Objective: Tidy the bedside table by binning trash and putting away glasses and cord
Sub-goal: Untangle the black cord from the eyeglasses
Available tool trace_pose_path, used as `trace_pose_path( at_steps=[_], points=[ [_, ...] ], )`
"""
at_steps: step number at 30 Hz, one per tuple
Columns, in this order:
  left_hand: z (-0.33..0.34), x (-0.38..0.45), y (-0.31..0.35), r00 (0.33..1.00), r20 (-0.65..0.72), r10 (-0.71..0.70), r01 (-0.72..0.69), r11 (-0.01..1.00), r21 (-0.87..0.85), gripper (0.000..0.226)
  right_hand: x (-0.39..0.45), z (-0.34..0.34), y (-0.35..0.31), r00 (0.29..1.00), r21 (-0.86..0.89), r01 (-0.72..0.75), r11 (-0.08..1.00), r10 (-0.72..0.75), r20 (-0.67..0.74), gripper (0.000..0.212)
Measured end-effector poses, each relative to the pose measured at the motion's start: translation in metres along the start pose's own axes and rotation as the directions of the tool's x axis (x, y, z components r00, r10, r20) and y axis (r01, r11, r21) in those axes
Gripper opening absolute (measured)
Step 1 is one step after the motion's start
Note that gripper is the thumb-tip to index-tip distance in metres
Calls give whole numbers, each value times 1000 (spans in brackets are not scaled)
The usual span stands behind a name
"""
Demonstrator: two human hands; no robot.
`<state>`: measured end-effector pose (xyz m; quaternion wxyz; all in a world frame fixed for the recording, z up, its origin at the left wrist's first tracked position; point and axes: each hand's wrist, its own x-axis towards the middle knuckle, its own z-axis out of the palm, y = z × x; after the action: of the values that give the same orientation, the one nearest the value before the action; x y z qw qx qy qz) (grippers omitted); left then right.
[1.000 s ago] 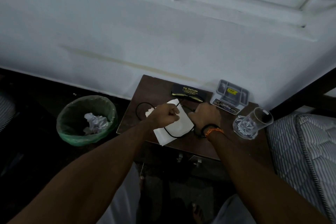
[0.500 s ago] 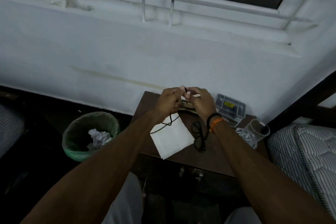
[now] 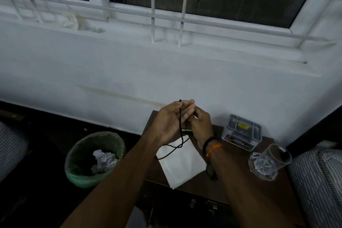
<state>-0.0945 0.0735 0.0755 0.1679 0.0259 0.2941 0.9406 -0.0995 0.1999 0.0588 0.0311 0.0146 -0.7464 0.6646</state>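
The grip of the left hand [image 3: 167, 123] is pinching the cord [image 3: 180, 116] near its top end, palm half open. The right hand [image 3: 200, 124] is curling in just behind, and whether it is holding the cord I cannot tell. Below the grip the cord is trailing onto white paper [image 3: 182, 168] on the surface [image 3: 238, 170]. Down-left of the grip, the bin [image 3: 74, 177] is holding crumpled trash [image 3: 104, 160]. By my judgement, paper, cord and the glasses [image 3: 211, 172] under the right wrist are all waiting.

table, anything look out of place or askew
The paper lies skewed on the table, one corner at its front edge. The cord dangles from the left hand onto the paper.
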Motion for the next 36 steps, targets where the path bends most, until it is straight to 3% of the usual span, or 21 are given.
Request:
trace_pose_path(
  at_steps=[6, 9, 13, 16, 22, 25, 30, 33, 36],
  points=[
    [-8, 0, -18, 990, -141, 12, 10, 988, 157, 29, -5, -8, 34, 998, 120, -29, 992, 36, -58, 21],
    [-20, 2, -28, 978, -207, 21, 11, 988, 152, 36, -8, -15, 41, 998, 186, -41, 982, 49, -37, 24],
    [-37, 5, -49, 958, -287, 18, 4, 997, 76, 40, -15, -24, 49, 998, 84, 5, 996, 0, -68, 23],
    [-41, 9, -61, 947, -322, -5, 54, 988, 143, 44, -14, -30, 54, 995, -8, 4, 1000, -4, -97, 14],
    [-33, 17, -57, 976, -213, -43, 89, 973, 211, 55, -6, -38, 55, 993, -233, 62, 970, -83, -80, 9],
    [-34, 19, -54, 975, -220, -34, 100, 949, 300, 58, -4, -40, 54, 984, -261, 96, 960, -131, -122, 7],
    [-42, 19, -51, 976, -197, 96, 26, 842, 538, 39, -3, -44, 49, 971, -211, 113, 971, -153, -185, 8],
    [-40, 17, -50, 975, -183, 125, 0, 826, 563, 38, -4, -46, 51, 991, -202, 72, 977, -94, -101, 2],
    [-40, 19, -53, 986, -133, 103, 7, 766, 643, 38, -6, -45, 54, 999, -248, 33, 968, -31, 10, 10]
  ],
)
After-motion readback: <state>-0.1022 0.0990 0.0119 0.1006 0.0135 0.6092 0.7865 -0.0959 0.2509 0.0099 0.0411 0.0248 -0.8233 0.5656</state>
